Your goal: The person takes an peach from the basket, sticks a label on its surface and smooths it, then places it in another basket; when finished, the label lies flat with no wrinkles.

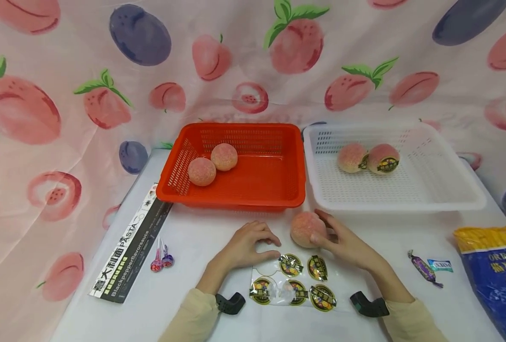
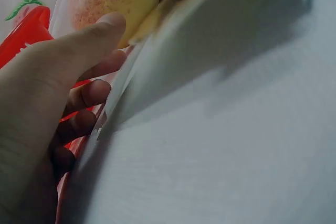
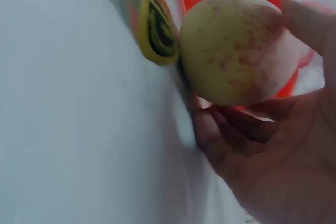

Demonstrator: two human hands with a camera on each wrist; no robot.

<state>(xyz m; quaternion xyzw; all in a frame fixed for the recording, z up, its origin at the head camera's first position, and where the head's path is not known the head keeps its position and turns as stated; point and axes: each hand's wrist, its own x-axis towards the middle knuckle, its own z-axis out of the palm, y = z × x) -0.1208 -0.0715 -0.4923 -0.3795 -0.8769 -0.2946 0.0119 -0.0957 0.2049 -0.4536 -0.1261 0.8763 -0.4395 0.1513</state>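
Observation:
A pink-yellow peach (image 1: 306, 229) sits at the table's middle, just in front of the two baskets. My right hand (image 1: 343, 241) holds it from the right, thumb on the near side and fingers round the back; the right wrist view shows the same peach (image 3: 236, 51) in that grip. To its left my left hand (image 1: 249, 244) hovers with fingers loosely bent and nothing between them, its thumb near the sticker sheet. That clear sheet (image 1: 274, 293) carries several round black-and-gold stickers (image 1: 322, 297) and lies below the peach, its edge curling up in both wrist views.
Two plain peaches (image 1: 213, 164) lie in the red basket (image 1: 231, 202). The white basket (image 1: 398, 205) holds two stickered peaches (image 1: 383, 158). Left are a pasta box (image 1: 133, 242) and two lollipops (image 1: 162, 262); right are wrapped sweets (image 1: 425, 270) and a blue-yellow bag (image 1: 496, 275).

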